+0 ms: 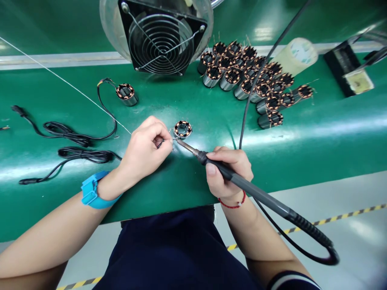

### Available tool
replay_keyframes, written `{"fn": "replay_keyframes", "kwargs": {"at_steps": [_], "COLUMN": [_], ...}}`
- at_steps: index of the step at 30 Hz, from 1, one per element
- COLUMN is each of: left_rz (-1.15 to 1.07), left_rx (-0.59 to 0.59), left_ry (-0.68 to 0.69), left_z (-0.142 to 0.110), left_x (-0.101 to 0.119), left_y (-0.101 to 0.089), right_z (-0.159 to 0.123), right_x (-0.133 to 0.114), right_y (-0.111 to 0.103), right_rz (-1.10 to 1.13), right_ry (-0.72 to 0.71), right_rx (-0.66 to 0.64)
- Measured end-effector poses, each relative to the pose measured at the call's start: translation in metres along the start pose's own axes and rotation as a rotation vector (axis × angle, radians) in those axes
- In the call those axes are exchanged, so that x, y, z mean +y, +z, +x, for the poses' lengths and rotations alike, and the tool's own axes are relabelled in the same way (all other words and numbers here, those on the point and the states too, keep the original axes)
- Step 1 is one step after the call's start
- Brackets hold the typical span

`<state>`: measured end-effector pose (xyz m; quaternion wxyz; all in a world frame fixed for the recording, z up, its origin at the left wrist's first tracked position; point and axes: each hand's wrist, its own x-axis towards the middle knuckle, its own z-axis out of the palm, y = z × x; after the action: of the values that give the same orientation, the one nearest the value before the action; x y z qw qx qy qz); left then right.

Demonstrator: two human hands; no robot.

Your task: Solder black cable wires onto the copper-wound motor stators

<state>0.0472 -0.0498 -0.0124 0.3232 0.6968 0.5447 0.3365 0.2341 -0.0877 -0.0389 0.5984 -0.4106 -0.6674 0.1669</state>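
My left hand [148, 143], with a blue wristband [94, 190], is closed in a pinch on a thin wire beside a wound motor stator [182, 129]. A dark strand shows under the fingers; whether it belongs to the cable behind the wrist I cannot tell. My right hand [228, 169] grips a soldering iron [260, 195] like a pen. Its tip points left and meets, or nearly meets, the wire's end at the stator's near edge. The stator stands upright, copper windings facing up. A pale thin line [69, 85] runs from the upper left to behind my left hand.
Many stators [231, 78] stand clustered at the back right. Another stator [126, 94] has a black cable [65, 131] attached; a second coiled cable [87, 155] lies nearer. A fan [163, 44] is at the back. A tape roll [298, 54] and iron stand [344, 68] sit right.
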Motion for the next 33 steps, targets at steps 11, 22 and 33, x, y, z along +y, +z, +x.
{"fn": "replay_keyframes", "kwargs": {"at_steps": [11, 22, 33], "left_rz": [0.023, 0.029, -0.007], "left_rx": [0.03, 0.024, 0.035], "left_ry": [0.054, 0.053, 0.091], "left_z": [0.001, 0.001, 0.001], "left_x": [-0.002, -0.001, -0.007], "left_y": [0.001, 0.0, 0.001], "right_z": [0.004, 0.043, 0.06], "right_x": [0.002, -0.007, 0.018], "right_y": [-0.002, -0.002, 0.02], "right_rz": [-0.069, -0.142, -0.231], "right_ry": [-0.031, 0.161, -0.009], "right_rx": [0.009, -0.532, -0.71]}}
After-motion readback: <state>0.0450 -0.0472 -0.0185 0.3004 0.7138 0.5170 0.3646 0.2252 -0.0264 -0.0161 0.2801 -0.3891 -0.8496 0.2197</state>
